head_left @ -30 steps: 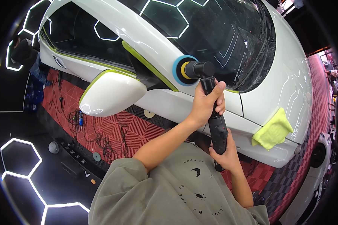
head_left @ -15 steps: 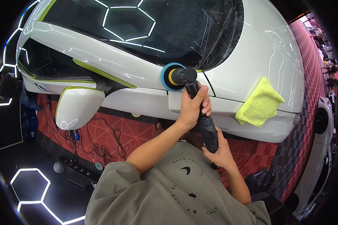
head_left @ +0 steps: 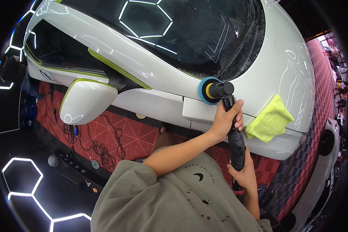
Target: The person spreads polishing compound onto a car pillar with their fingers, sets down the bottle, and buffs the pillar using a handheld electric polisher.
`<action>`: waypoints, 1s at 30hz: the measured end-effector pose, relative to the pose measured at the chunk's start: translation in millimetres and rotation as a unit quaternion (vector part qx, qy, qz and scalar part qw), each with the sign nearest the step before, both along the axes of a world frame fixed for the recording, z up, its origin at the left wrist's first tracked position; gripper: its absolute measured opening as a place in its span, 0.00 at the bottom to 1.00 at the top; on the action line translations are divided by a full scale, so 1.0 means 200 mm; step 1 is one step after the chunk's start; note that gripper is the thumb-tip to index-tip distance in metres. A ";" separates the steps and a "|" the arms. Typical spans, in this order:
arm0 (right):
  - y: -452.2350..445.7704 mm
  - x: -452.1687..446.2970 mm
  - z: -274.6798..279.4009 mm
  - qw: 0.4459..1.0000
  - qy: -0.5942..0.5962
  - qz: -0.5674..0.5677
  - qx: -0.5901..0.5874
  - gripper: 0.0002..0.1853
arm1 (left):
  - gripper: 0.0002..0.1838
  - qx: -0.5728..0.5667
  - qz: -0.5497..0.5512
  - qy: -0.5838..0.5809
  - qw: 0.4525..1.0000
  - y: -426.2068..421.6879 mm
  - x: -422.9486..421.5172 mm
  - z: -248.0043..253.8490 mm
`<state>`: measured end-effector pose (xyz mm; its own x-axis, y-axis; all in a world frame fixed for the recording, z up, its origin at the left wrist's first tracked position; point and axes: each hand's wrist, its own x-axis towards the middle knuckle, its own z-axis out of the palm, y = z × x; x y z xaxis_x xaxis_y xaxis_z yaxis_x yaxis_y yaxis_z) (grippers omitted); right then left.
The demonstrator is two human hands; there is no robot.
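Head view: the left hand [head_left: 225, 120] and, nearer, the right hand [head_left: 244, 172] grasp a black polisher [head_left: 236, 144], its blue pad [head_left: 202, 92] beyond both.

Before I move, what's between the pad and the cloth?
In the head view, from pad to cloth: the polisher's neck, your left hand gripping it, then bare white bodywork.

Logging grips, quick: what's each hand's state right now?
Left hand: closed, holding the polisher just below its head.
Right hand: closed, holding the same polisher near its lower end.
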<state>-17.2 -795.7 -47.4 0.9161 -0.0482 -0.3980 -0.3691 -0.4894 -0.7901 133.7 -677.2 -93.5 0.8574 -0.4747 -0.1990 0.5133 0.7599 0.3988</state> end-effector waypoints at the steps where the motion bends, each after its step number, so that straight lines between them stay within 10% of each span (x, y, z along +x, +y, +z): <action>1: 0.05 0.04 0.00 1.000 -0.002 0.009 0.000 0.39 | 0.13 0.000 0.009 -0.002 1.000 0.06 0.02 0.01; 30: 1.30 1.15 0.49 0.948 -0.248 0.196 0.026 0.38 | 0.19 0.041 0.274 -0.251 0.928 1.51 0.92 0.74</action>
